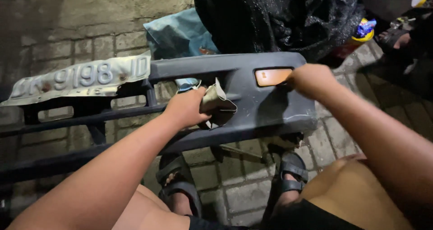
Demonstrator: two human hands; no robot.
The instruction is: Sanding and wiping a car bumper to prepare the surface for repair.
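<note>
Left hand: the left hand [187,107] reaches forward from the lower left, forearm running diagonally up, fingers curled shut around a folded sheet [216,104] of greyish abrasive paper and pressing it against the bumper's face.
Right hand: the right hand [311,80] comes in from the right, wrist bent down, fingers closed over the bumper's upper edge just beside the lamp; whether anything is pinched in it cannot be told.
Bumper: the dark grey car bumper [252,108] lies across the person's front, propped on edge over the paved floor [239,194], its open grille bars stretching off to the left.
Lamp: an orange lamp [272,76] sits in the bumper's face, between the two hands.
Plate: a bent white number plate [81,79] rests on the bumper's left part, well apart from both hands.
Feet: two sandals [180,180] stand on the pavers under the bumper, knees at either side.
Behind: a black sheet [279,18] is heaped past the bumper, a blue bag [178,34] beside it; another person's foot [397,38] shows at the upper right.
</note>
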